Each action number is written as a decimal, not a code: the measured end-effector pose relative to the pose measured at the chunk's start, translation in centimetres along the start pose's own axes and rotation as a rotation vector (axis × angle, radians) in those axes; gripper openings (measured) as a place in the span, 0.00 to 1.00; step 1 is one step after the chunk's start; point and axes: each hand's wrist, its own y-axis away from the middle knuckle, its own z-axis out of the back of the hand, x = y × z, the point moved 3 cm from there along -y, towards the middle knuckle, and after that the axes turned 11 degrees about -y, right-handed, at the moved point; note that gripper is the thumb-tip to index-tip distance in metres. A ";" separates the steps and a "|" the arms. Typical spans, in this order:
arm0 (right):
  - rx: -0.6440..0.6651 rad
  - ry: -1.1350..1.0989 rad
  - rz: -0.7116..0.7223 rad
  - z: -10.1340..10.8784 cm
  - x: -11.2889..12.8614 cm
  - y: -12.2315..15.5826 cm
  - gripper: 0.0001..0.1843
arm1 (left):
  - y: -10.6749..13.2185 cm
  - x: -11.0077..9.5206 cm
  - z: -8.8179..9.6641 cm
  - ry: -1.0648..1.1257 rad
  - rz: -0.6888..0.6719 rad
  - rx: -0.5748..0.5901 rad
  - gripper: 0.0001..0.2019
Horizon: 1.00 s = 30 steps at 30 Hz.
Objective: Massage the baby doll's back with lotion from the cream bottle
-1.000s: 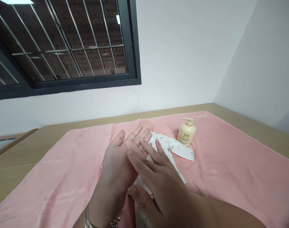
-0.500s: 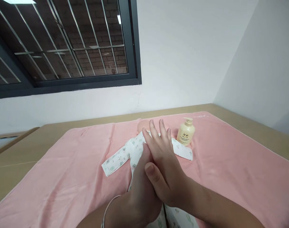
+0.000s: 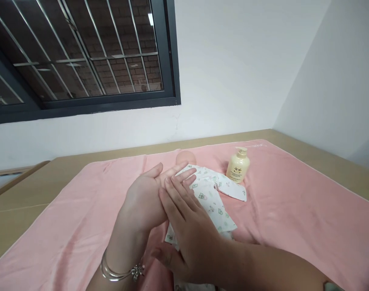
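My left hand [image 3: 146, 198] is palm-up above a pink towel [image 3: 293, 210], fingers stretched out. My right hand [image 3: 187, 230] lies flat across it, its fingers pressed against the left palm. Neither hand holds anything. Just behind them lies a baby doll [image 3: 186, 157] in a white printed romper [image 3: 213, 196], on its back on the towel, partly hidden by my hands. A cream pump bottle [image 3: 238, 165] stands upright on the towel to the doll's right.
The towel covers a light wooden table [image 3: 35, 186] set in a corner of white walls. A dark-framed barred window [image 3: 81, 56] is up on the left. A silver bracelet [image 3: 117, 273] sits on my left wrist.
My hands keep sliding against each other: half a second ago the right hand was pushed forward over the left, now it has drawn back and the left palm shows again.
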 end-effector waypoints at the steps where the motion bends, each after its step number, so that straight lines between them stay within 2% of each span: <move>1: -0.005 0.000 0.000 0.1 -0.1 -0.1 0.42 | -0.1 -0.4 0.3 0.004 -0.014 -0.005 0.28; 6: -0.047 0.012 -0.040 0.6 -0.3 -0.3 0.32 | -1.2 -1.8 1.6 0.027 -0.116 -0.070 0.25; 8: -0.067 0.049 -0.080 0.9 -1.1 -0.5 0.27 | -2.1 -2.0 2.0 0.025 -0.172 -0.159 0.23; 10: -0.122 0.115 -0.141 1.3 -2.9 -0.8 0.24 | -3.3 -1.6 2.6 -0.004 -0.266 -0.299 0.21; 12: -0.189 0.197 -0.236 1.6 -5.6 -1.0 0.22 | -4.9 -0.4 3.3 -0.084 -0.409 -0.449 0.18; 15: -0.151 0.249 -0.429 1.3 -10.8 -1.0 0.24 | -7.5 2.4 4.8 -0.372 -0.643 -0.667 0.13; 17: -0.114 0.205 -0.469 0.5 -13.5 -0.8 0.24 | -9.1 4.6 5.8 -0.631 -0.711 -0.772 0.14; 19: -0.055 0.154 -0.433 -0.7 -15.0 -0.4 0.24 | -10.3 6.4 6.8 -0.770 -0.740 -0.844 0.17; 22: 0.091 0.131 -0.340 -2.4 -15.5 1.0 0.23 | -11.1 7.8 8.0 -0.849 -0.809 -0.882 0.20; 24: 0.164 0.118 -0.301 -2.6 -15.3 2.3 0.25 | -11.1 8.3 8.3 -0.890 -0.863 -0.885 0.21; 27: 0.185 0.046 -0.257 -1.8 -15.4 4.1 0.26 | -11.0 8.7 8.3 -0.972 -0.899 -0.873 0.22; 30: 0.131 -0.018 -0.261 -0.7 -16.4 4.4 0.22 | -11.0 9.0 8.0 -1.047 -0.917 -0.853 0.23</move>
